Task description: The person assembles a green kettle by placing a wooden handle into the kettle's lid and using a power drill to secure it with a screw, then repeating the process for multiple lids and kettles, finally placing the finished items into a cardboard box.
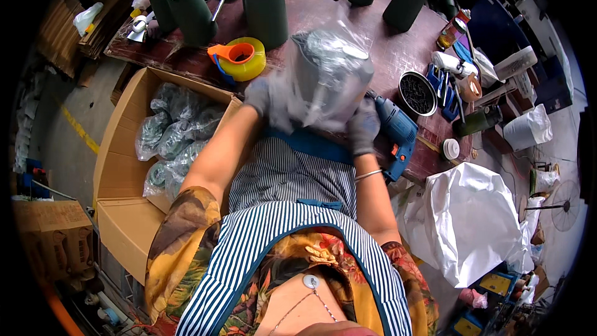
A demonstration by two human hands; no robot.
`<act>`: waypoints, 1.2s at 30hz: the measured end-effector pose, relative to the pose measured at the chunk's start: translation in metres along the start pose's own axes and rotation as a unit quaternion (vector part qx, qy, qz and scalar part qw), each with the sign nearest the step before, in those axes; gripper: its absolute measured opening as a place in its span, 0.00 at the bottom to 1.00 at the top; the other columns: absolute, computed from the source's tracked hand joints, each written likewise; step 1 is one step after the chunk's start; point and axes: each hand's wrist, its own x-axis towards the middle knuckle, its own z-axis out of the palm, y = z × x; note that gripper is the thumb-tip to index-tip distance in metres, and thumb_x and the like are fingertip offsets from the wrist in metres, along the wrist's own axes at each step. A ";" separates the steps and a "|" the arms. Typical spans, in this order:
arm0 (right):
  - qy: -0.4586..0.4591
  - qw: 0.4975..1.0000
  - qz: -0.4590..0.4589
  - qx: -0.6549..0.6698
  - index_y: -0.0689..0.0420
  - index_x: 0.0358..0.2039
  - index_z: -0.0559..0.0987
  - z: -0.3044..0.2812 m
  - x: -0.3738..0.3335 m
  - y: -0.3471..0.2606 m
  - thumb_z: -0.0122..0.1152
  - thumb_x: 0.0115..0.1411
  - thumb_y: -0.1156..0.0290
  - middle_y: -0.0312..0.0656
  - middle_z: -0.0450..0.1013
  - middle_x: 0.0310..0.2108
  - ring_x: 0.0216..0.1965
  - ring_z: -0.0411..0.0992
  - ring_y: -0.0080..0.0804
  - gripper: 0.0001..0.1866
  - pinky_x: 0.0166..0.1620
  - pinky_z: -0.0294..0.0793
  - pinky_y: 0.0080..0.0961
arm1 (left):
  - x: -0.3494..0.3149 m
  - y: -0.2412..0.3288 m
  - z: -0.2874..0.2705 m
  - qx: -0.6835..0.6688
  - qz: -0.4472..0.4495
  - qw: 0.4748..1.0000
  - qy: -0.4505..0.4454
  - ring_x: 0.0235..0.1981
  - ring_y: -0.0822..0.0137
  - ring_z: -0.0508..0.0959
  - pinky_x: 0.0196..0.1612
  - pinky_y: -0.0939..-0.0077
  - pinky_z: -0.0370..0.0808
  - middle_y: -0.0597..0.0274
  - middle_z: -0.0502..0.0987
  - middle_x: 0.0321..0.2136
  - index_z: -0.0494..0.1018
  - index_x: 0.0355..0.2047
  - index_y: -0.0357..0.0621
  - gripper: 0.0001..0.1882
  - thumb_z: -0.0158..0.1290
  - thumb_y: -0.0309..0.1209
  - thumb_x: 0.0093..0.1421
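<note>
A dark jug (329, 65) in a loose clear plastic bag (334, 96) is in front of me at the table's near edge; motion blurs the bag. On its left side is my left hand (264, 101) in a grey glove, its fingers smeared by motion against the plastic. My right hand (363, 127), also gloved, has its fingers closed on the bag's right side. A blue power drill (397, 129) lies just right of that hand. Beyond the left hand sits a yellow tape roll (254, 70) on an orange dispenser (231, 53).
An open cardboard box (118, 149) at left holds several bagged items (177, 127). Dark green jugs (264, 12) stand along the far side of the dark red table (398, 50). At right are a bowl of small black parts (417, 93) and a large white sack (469, 224).
</note>
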 end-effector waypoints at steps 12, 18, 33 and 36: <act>-0.090 0.955 -0.269 -0.085 0.47 0.55 0.79 0.012 -0.019 0.025 0.69 0.44 0.35 0.44 0.78 0.52 0.51 0.77 0.44 0.42 0.52 0.77 0.37 | -0.108 0.146 -0.191 0.083 0.574 0.744 0.330 0.26 0.56 0.82 0.28 0.59 0.78 0.57 0.81 0.26 0.83 0.35 0.44 0.14 0.65 0.36 0.50; -0.151 0.877 -0.070 0.451 0.63 0.55 0.75 0.036 -0.029 0.057 0.65 0.58 0.73 0.52 0.76 0.49 0.50 0.76 0.49 0.23 0.53 0.76 0.35 | -0.182 0.125 -0.186 0.240 0.428 0.862 0.128 0.32 0.60 0.82 0.34 0.58 0.77 0.61 0.80 0.29 0.81 0.37 0.51 0.11 0.61 0.37 0.53; -0.246 0.847 0.107 0.459 0.64 0.53 0.79 0.048 -0.026 -0.081 0.54 0.60 0.79 0.39 0.80 0.44 0.44 0.76 0.28 0.20 0.50 0.74 0.23 | -0.184 0.099 -0.111 0.381 0.236 0.827 0.340 0.28 0.66 0.80 0.33 0.63 0.76 0.60 0.79 0.27 0.79 0.36 0.44 0.12 0.56 0.37 0.56; -0.232 0.811 0.115 0.525 0.65 0.53 0.78 0.054 -0.031 -0.072 0.54 0.63 0.77 0.39 0.80 0.44 0.44 0.76 0.28 0.17 0.49 0.74 0.23 | -0.169 0.094 -0.129 0.390 0.371 0.824 0.178 0.29 0.63 0.81 0.36 0.64 0.78 0.62 0.79 0.27 0.79 0.41 0.44 0.15 0.58 0.37 0.55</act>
